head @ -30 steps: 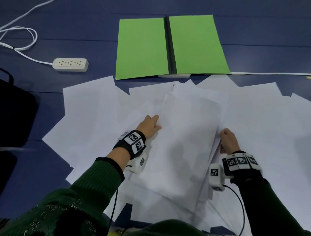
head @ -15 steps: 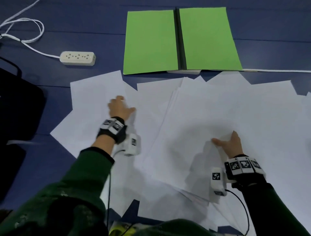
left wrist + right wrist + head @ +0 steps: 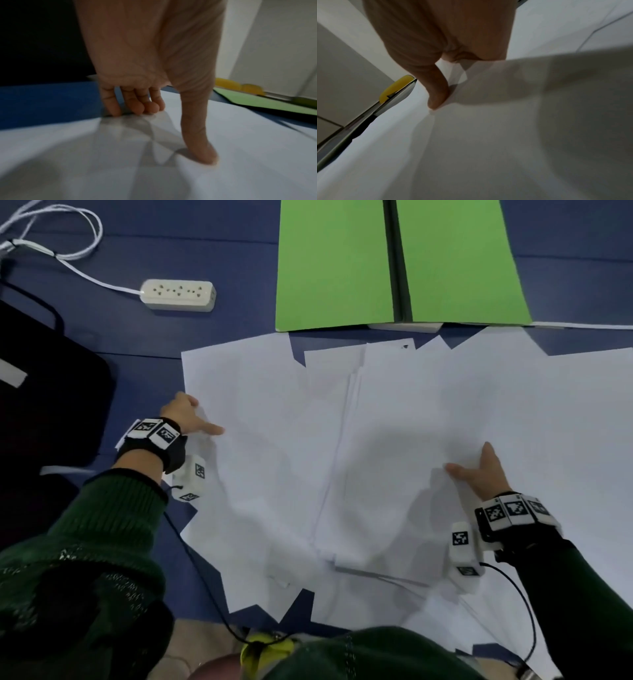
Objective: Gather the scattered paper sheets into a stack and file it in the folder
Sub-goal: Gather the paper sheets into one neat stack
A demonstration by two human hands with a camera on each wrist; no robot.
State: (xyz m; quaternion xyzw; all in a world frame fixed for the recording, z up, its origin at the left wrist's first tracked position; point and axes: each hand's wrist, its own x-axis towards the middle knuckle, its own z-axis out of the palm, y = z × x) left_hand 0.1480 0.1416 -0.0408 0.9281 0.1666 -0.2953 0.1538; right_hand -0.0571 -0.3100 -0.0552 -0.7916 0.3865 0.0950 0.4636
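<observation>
Several white paper sheets [image 3: 274, 474] lie scattered and overlapping on the blue table [image 3: 154, 344]. A partly squared stack [image 3: 394, 457] sits among them at the centre. The open green folder [image 3: 335, 268] lies flat behind them. My left hand [image 3: 202, 419] is at the left edge of the outermost sheet. In the left wrist view its thumb [image 3: 202, 148] presses on the sheet [image 3: 240, 162] while curled fingertips [image 3: 137, 106] meet the edge, and the paper buckles between them. My right hand [image 3: 472, 467] holds the stack's right edge, thumb [image 3: 436, 97] on top and fingers hidden under the paper.
A white power strip [image 3: 178, 295] with a looped white cable [image 3: 68, 241] lies at the back left. A black bag [image 3: 51, 392] sits at the left edge. Another white cable [image 3: 582, 326] runs right from the folder's front edge.
My left hand has left the stack and moved left and nearer me, to the left edge of the spread sheets. The right hand stays on the stack's right edge.
</observation>
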